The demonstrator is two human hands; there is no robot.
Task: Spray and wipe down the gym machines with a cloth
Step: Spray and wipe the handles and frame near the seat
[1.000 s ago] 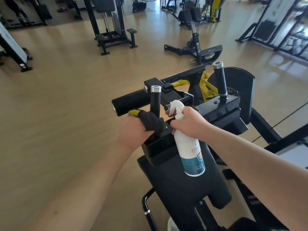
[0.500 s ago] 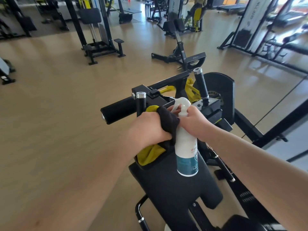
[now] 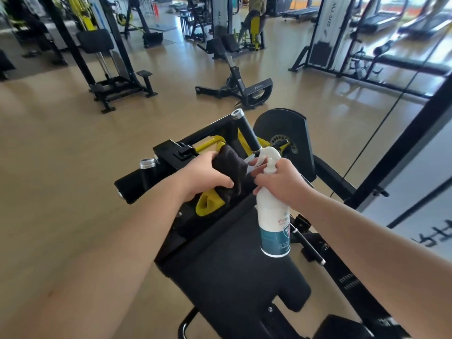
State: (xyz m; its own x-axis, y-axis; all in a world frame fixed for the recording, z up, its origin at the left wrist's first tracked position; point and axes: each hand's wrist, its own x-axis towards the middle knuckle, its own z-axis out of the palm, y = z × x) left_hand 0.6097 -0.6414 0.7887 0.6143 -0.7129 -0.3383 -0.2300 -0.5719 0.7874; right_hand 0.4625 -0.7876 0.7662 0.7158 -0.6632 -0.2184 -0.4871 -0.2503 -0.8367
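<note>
From the left, we see a black padded roller (image 3: 137,183) on the gym machine (image 3: 232,277); next, the left hand (image 3: 204,176) is bunched tight around a black-and-yellow cloth (image 3: 228,172), pressed on the machine's frame; just beside it, the right hand (image 3: 281,183) is clamped round the neck of a white spray bottle (image 3: 274,223), which hangs upright; we judge the cloth soft and limp, best gripped wadded, the bottle light, rigid, possibly slick.

The cloth (image 3: 230,167) looks soft and matt, dark with a yellow side. The spray bottle (image 3: 274,223) is smooth white plastic. The machine frame (image 3: 171,152) is glossy black metal, its pad (image 3: 232,272) matt black upholstery. The floor (image 3: 61,167) has a smooth sheen.
</note>
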